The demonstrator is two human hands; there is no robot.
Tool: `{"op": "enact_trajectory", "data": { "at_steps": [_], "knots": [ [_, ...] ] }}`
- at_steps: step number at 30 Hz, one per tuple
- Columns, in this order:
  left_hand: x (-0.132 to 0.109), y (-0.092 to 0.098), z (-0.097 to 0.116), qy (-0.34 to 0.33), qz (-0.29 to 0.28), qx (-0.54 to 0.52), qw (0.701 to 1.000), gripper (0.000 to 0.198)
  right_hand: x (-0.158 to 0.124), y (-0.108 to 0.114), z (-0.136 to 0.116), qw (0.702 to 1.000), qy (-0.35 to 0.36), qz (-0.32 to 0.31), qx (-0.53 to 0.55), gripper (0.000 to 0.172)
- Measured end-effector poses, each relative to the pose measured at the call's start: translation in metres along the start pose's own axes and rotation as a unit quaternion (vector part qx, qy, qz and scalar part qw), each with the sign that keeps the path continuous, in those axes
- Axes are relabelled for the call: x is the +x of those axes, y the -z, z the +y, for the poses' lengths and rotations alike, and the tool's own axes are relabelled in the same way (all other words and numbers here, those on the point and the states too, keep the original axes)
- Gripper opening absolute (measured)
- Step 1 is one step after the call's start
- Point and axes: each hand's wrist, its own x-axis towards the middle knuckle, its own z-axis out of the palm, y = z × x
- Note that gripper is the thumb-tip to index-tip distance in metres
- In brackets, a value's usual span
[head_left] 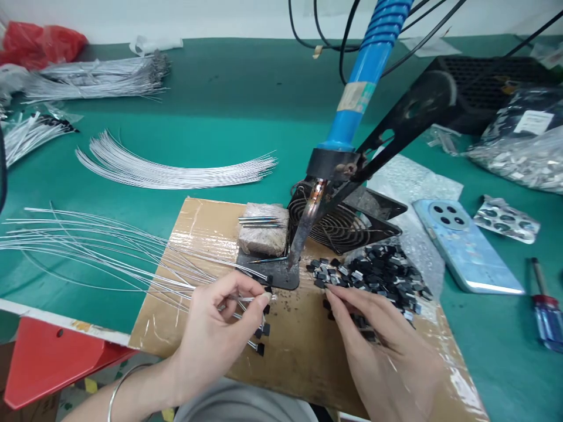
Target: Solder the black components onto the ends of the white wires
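Note:
My left hand (224,331) pinches a thin white wire between thumb and forefinger, its short end poking out past the fingertips. Under and beside that hand lie several white wires (176,269) tipped with small black connectors (260,350). My right hand (382,346) has thumb and forefinger closed together at the left edge of a pile of small black and silver pieces (378,269); whatever is between those fingertips is too small to make out. Between and beyond both hands, a blue-handled soldering iron (347,123) is clamped with its tip pointing down.
A brown board (303,363) lies under the work. A small fan (338,220) and a wrapped block (264,237) stand behind. At right are a phone (466,243) and a screwdriver (546,310). A wire bundle (176,176) rests on the green mat (246,129).

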Motion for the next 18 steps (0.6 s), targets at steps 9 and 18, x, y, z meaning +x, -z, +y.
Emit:
{"op": "enact_trajectory", "data": {
  "at_steps": [9, 18],
  "knots": [
    [0.004, 0.004, 0.013, 0.033, -0.022, -0.016, 0.999, 0.011, 0.01, -0.001, -0.029, 0.936, -0.217, -0.039, 0.276, 0.003],
    [0.006, 0.005, 0.018, 0.06, -0.086, -0.054, 0.993, 0.012, 0.001, -0.018, -0.041, 0.857, -0.289, -0.125, 0.408, 0.006]
  ]
}}
